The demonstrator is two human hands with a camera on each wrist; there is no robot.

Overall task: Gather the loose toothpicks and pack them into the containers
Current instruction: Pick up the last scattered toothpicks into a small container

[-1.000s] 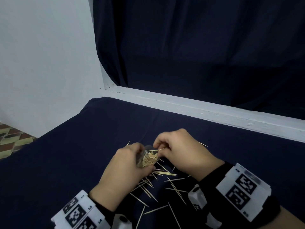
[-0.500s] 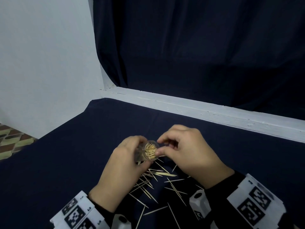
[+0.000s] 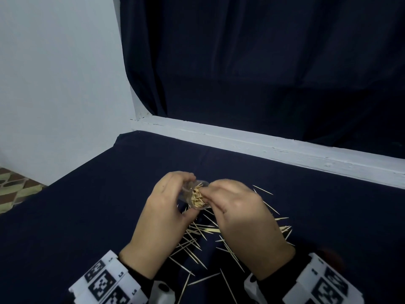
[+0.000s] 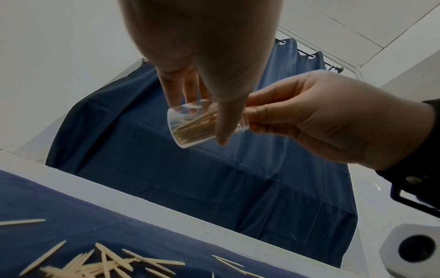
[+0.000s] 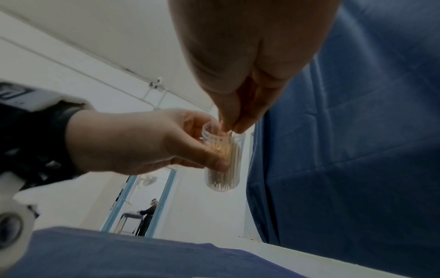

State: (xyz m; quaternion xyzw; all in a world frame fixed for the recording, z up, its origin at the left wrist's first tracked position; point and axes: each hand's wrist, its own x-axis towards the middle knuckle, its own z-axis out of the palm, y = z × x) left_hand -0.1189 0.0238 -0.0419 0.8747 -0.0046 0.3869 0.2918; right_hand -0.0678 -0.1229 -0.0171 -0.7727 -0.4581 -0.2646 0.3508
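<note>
The clear container (image 3: 194, 197) of toothpicks (image 3: 198, 199) is gripped by the left hand (image 3: 163, 218) above the dark cloth (image 3: 87, 216). The right hand (image 3: 242, 224) pinches at its mouth, apparently holding toothpicks, fingertips (image 5: 234, 124) hiding them. Loose toothpicks (image 3: 197, 240) lie beneath.

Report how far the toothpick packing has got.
Done: the clear container already holds a dense bundle. In hand: the left hand grips it off the table while the right hand pinches toothpicks at its mouth. Left: many loose toothpicks lie scattered on the dark cloth.
</note>
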